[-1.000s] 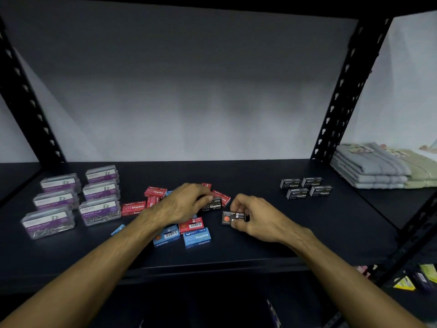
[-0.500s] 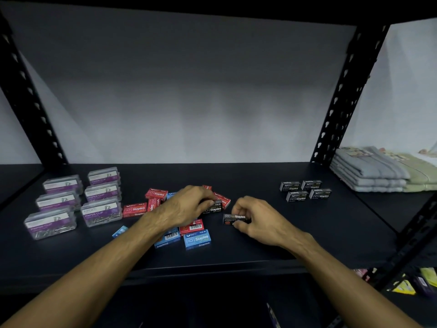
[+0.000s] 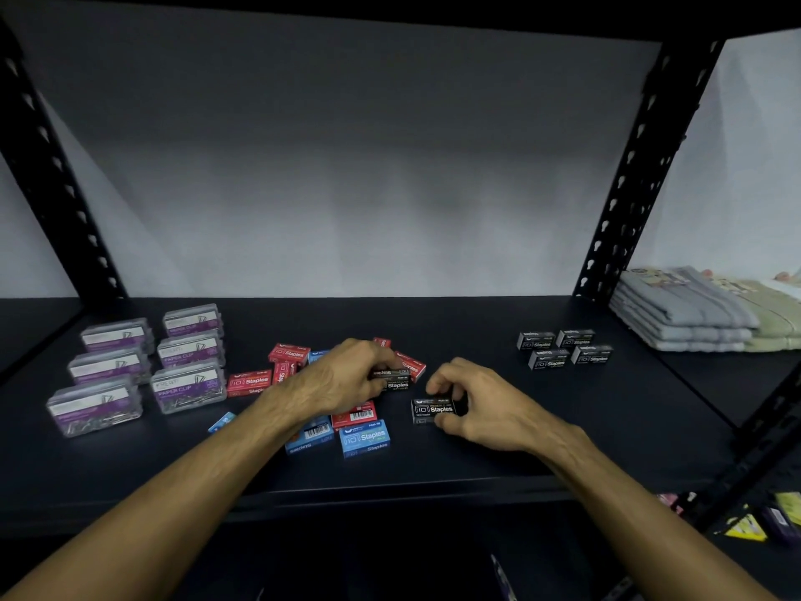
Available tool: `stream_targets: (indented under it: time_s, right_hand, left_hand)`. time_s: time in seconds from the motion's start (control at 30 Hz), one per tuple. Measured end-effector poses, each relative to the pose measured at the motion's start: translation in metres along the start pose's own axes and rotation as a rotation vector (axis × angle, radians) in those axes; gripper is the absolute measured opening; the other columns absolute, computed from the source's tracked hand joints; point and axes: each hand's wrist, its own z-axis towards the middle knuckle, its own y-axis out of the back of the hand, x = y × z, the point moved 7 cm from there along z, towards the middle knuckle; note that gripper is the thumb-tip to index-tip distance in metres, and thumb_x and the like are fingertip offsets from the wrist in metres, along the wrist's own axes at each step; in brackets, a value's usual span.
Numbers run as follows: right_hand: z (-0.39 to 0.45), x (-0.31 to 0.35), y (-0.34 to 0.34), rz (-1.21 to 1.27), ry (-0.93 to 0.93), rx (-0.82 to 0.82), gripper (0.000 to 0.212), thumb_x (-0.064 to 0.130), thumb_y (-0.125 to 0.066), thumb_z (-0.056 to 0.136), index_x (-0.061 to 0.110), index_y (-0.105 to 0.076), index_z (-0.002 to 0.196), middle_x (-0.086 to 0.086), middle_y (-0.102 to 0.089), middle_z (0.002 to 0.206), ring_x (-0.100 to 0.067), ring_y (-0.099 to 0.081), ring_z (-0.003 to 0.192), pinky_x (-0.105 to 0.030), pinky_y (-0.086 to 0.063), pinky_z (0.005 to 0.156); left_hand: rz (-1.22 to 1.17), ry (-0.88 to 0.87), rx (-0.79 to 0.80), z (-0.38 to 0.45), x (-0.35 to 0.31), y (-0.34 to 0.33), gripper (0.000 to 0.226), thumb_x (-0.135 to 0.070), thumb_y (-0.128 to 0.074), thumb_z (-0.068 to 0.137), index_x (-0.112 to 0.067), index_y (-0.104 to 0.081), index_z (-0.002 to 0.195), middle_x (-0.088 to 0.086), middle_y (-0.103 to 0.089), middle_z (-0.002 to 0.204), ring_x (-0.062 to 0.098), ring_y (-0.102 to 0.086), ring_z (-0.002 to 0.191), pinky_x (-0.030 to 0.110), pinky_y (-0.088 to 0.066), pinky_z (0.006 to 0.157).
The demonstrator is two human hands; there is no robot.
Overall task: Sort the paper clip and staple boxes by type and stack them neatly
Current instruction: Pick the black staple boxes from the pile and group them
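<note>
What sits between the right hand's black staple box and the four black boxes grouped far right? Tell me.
Nothing: from the held black staple box to the black group, the head view shows bare shelf.

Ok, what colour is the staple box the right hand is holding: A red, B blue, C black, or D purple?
C: the right hand pinches a black staple box between thumb and fingers, apart from the red and blue boxes piled to its left.

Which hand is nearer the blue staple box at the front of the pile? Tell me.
Left. The left hand grips a black staple box just behind the blue staple box; the right hand holds another black box off to its right.
</note>
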Motion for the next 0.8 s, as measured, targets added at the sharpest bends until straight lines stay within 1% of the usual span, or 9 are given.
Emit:
stream_targets:
  time_s: [0.07,0.13,0.23,0.33,0.43,0.53,0.6,0.73,0.8]
  right_hand:
    - [0.0014,-0.0012,-0.001,-0.024,-0.02,0.028,0.037,0.031,-0.071,0.082,0.032,-0.061,0.118,0.013,-0.051,0.107,-0.004,-0.051,0.094,-0.019,-0.044,0.081]
    - [0.0021,-0.001,-0.0022,-0.051,-0.025,0.062,0.037,0.031,-0.067,0.085,0.029,-0.064,0.122,0.013,-0.049,0.11,-0.002,-0.049,0.097,-0.018,-0.04,0.082]
    - [0.0027,-0.0005,-0.0013,-0.045,-0.027,0.068,0.024,0.032,-0.067,0.085,0.031,-0.069,0.11,0.016,-0.049,0.107,0.001,-0.049,0.094,-0.015,-0.038,0.078]
    - [0.004,-0.0001,0.0023,-0.035,-0.039,0.034,0.018,0.03,-0.07,0.082,0.031,-0.066,0.099,0.013,-0.052,0.102,-0.002,-0.053,0.09,-0.017,-0.042,0.074]
    - [0.0049,-0.0006,0.0034,0.01,-0.048,0.004,0.021,0.023,-0.072,0.079,0.03,-0.059,0.094,0.011,-0.056,0.096,-0.005,-0.055,0.081,-0.02,-0.046,0.068]
    - [0.0055,-0.0013,0.0014,0.01,-0.033,-0.028,0.023,0.023,-0.071,0.081,0.031,-0.055,0.095,0.012,-0.056,0.094,-0.001,-0.052,0.071,-0.016,-0.039,0.06]
    - [0.0066,-0.0001,0.0005,0.01,-0.019,-0.042,0.023,0.021,-0.07,0.083,0.031,-0.055,0.097,0.012,-0.056,0.094,0.002,-0.051,0.066,-0.013,-0.037,0.058]
    - [0.0088,0.0043,-0.0007,0.001,0.015,-0.054,0.024,0.017,-0.071,0.083,0.031,-0.058,0.097,0.012,-0.054,0.091,-0.003,-0.053,0.072,-0.016,-0.042,0.063]
    - [0.0093,0.0047,-0.0017,-0.038,0.033,-0.061,0.021,0.02,-0.07,0.085,0.032,-0.061,0.1,0.013,-0.052,0.092,-0.002,-0.053,0.078,-0.014,-0.041,0.068]
  left_hand:
    - [-0.002,0.005,0.005,0.0002,0.0014,-0.0008,0.039,-0.017,-0.062,0.094,-0.02,-0.058,0.133,-0.002,-0.061,0.132,0.007,-0.056,0.107,0.012,-0.034,0.083]
    - [-0.001,0.007,0.003,0.0002,0.0024,-0.0008,0.039,-0.016,-0.062,0.094,-0.021,-0.058,0.133,-0.002,-0.061,0.133,0.009,-0.056,0.111,0.012,-0.034,0.084]
    - [-0.003,0.008,0.01,0.0002,0.0031,-0.0021,0.042,-0.014,-0.06,0.095,-0.02,-0.055,0.136,-0.001,-0.057,0.138,0.012,-0.055,0.119,0.015,-0.035,0.091]
    - [-0.01,0.009,0.022,-0.0012,0.003,-0.0028,0.044,-0.011,-0.06,0.095,-0.019,-0.054,0.138,-0.001,-0.055,0.141,0.014,-0.054,0.123,0.019,-0.037,0.096]
    - [-0.018,0.007,0.021,-0.0023,0.0024,-0.0019,0.044,-0.01,-0.06,0.095,-0.02,-0.054,0.137,-0.001,-0.056,0.14,0.011,-0.056,0.117,0.019,-0.039,0.094]
    - [-0.032,0.001,0.019,-0.0031,0.0019,-0.0022,0.044,-0.011,-0.061,0.094,-0.023,-0.055,0.136,-0.002,-0.058,0.135,0.004,-0.054,0.101,0.012,-0.037,0.085]
    - [-0.032,0.003,0.012,-0.0035,0.0016,-0.0024,0.044,-0.015,-0.062,0.094,-0.023,-0.054,0.137,-0.003,-0.058,0.135,0.009,-0.057,0.105,0.01,-0.036,0.082]
    - [-0.027,-0.009,-0.026,-0.0032,0.0011,-0.0013,0.039,-0.023,-0.062,0.095,-0.023,-0.057,0.134,-0.005,-0.061,0.13,0.0,-0.048,0.091,0.004,-0.032,0.073]
    - [-0.019,-0.012,-0.035,-0.0019,0.0012,-0.0017,0.037,-0.025,-0.061,0.095,-0.022,-0.059,0.132,-0.005,-0.062,0.129,0.0,-0.052,0.099,0.01,-0.038,0.084]
